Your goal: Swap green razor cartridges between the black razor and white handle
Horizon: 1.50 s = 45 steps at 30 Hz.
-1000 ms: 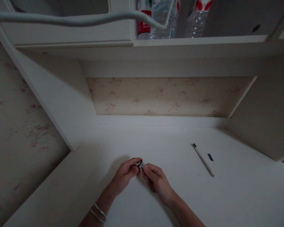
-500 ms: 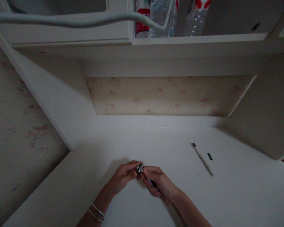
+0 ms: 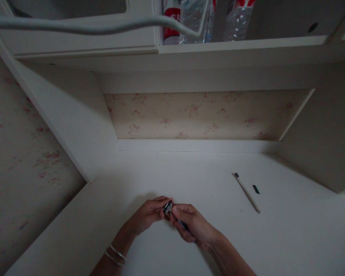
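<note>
Both my hands meet over the white desk (image 3: 290,237) near its front middle. My left hand (image 3: 146,215), with thin bangles at the wrist, pinches a small dark and silvery object (image 3: 168,207) with its fingertips. My right hand (image 3: 191,225) is closed on the same object from the right, and a thin dark shaft (image 3: 181,223) runs back under its fingers. What the object is I cannot make out in the dim light.
A slim white pen-like stick with a dark tip (image 3: 246,192) lies on the desk to the right, a small dark cap (image 3: 256,189) beside it. A shelf above holds plastic bottles (image 3: 195,19). A grey cable (image 3: 83,27) hangs across the top. Side panels wall the desk.
My right hand has turned and slid a little down and right, showing the dark shaft under its fingers. The left hand has barely moved. The stick and cap lie where they were.
</note>
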{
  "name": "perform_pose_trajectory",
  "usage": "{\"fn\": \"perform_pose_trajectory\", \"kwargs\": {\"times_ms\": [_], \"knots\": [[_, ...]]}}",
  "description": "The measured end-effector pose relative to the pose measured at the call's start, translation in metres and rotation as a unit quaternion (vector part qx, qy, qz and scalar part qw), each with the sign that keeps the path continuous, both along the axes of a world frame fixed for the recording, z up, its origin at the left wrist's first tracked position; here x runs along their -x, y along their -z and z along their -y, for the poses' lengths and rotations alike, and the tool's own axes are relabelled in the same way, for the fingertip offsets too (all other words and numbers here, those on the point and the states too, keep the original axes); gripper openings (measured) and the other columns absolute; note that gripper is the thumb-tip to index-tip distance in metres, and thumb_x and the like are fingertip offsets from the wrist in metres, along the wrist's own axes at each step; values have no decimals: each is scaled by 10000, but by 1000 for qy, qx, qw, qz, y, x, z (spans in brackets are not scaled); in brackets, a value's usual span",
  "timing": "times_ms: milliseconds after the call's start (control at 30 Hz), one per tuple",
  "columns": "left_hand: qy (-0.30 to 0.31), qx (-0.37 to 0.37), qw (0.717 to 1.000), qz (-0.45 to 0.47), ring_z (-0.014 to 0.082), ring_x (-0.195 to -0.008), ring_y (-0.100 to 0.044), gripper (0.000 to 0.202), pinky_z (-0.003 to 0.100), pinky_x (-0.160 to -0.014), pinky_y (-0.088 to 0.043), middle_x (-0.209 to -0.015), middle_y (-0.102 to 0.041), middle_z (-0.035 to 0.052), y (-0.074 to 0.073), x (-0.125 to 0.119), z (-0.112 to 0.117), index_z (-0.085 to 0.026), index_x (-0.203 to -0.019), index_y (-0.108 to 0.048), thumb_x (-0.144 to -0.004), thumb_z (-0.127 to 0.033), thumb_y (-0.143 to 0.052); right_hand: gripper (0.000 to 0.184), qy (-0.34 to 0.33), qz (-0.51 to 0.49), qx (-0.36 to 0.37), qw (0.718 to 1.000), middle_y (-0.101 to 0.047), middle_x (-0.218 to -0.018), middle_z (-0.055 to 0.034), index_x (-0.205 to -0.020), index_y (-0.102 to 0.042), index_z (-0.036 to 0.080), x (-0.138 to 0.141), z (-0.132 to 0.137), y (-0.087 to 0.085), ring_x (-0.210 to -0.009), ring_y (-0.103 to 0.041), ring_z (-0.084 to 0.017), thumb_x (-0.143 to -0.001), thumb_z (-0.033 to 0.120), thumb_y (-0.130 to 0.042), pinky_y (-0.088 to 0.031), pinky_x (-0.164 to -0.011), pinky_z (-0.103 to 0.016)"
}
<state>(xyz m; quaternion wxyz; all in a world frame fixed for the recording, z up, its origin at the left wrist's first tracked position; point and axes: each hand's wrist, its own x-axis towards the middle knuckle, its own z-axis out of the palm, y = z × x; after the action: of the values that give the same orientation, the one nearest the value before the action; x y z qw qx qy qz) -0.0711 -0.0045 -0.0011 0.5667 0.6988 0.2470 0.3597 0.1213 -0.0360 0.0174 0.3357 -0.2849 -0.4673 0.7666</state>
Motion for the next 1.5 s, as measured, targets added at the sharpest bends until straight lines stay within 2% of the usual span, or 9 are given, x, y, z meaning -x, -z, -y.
{"fn": "perform_pose_trajectory", "kwargs": {"times_ms": [200,400,567,800,933,1100,1233,1300,1500], "knots": [[-27,30,999,31,200,-857,-540,504,304,-749,-454,-972,-568,92,1,-4,0,-199,-1157,-661,-780,-534,-630,487,102,82,-172,976,-320,-530,65,-695,-516,163,5,0,9,-442,-229,-71,-882,611,-478,-156,-400,-212],[-45,2,999,8,189,-819,-536,502,295,-731,-454,-949,-584,98,-5,-3,0,-175,-1080,-697,-775,-565,-616,475,147,145,-259,944,-373,-596,31,-709,-586,162,6,2,8,-541,-316,-111,-916,567,-448,-239,-486,-236],[-41,-21,999,-12,172,-767,-522,438,265,-696,-428,-852,-585,88,-12,-4,2,-142,-897,-738,-819,-540,-574,473,129,115,-200,965,-317,-562,55,-717,-553,166,4,1,7,-472,-259,-88,-897,594,-464,-194,-426,-222],[-43,9,999,4,165,-769,-498,429,251,-684,-403,-848,-554,69,-17,-7,4,-128,-858,-718,-759,-540,-651,493,105,74,-132,983,-292,-488,85,-674,-493,175,4,0,5,-394,-200,-61,-842,637,-517,-123,-361,-205],[-34,17,999,9,170,-788,-499,425,250,-677,-388,-863,-542,68,-17,-5,5,-125,-883,-711,-769,-530,-647,497,98,66,-114,986,-303,-489,86,-679,-497,171,4,-1,4,-387,-196,-56,-827,644,-534,-110,-351,-202],[-56,54,996,45,142,-736,-486,395,230,-647,-377,-808,-541,48,-7,-5,3,-120,-898,-710,-719,-472,-726,496,96,64,-119,986,-305,-481,88,-683,-491,172,5,0,4,-379,-200,-54,-828,645,-533,-116,-350,-201],[-82,92,990,67,134,-748,-504,534,219,-647,-387,-905,-558,53,-2,-5,2,-167,-1072,-673,-637,-452,-797,509,96,65,-126,985,-308,-467,88,-664,-479,171,6,2,4,-378,-204,-54,-825,652,-532,-120,-355,-203],[-61,82,993,62,147,-805,-506,549,225,-677,-395,-977,-536,66,-4,-5,2,-172,-1100,-668,-656,-477,-776,520,95,63,-127,985,-306,-464,88,-655,-475,171,6,2,4,-380,-203,-53,-816,662,-534,-118,-357,-205],[-16,59,997,53,155,-821,-484,518,233,-701,-388,-934,-508,60,-6,-4,3,-138,-1049,-684,-691,-508,-736,535,74,51,-120,989,-297,-458,92,-650,-463,175,6,1,7,-366,-185,-48,-803,683,-535,-101,-352,-206]]}}
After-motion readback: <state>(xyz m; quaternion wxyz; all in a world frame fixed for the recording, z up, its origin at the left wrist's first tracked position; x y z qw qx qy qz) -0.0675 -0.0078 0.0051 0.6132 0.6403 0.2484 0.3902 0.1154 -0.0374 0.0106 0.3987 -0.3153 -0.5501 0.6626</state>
